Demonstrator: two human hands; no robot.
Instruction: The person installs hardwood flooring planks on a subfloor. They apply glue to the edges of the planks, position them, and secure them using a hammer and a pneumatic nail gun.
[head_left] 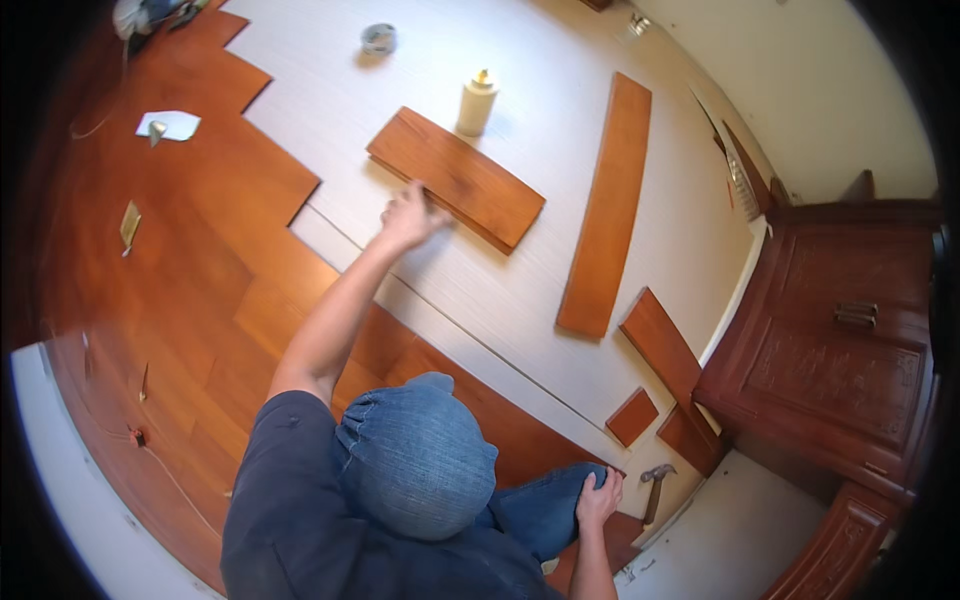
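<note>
My left hand point(411, 216) reaches forward to the near long edge of a short reddish-brown floorboard point(460, 180). Its fingers look apart and slightly blurred; one fingertip meets the edge, and I see no grip on the wood. The board lies slantwise on pale underlay point(520, 300). Just beyond it stands a cream squeeze bottle point(477, 105) with a yellow tip. My right hand point(599, 496) rests open on my denim-clad knee point(545, 510), holding nothing. A claw hammer point(655, 490) lies to the right of that knee.
Laid wooden flooring point(200, 290) with a stepped edge covers the left. A long board point(606, 200), an angled board point(660, 340) and a small offcut point(632, 417) lie right. A roll of tape point(379, 40) is farther off. A carved cabinet point(830, 330) bounds the right, near a handsaw point(738, 180).
</note>
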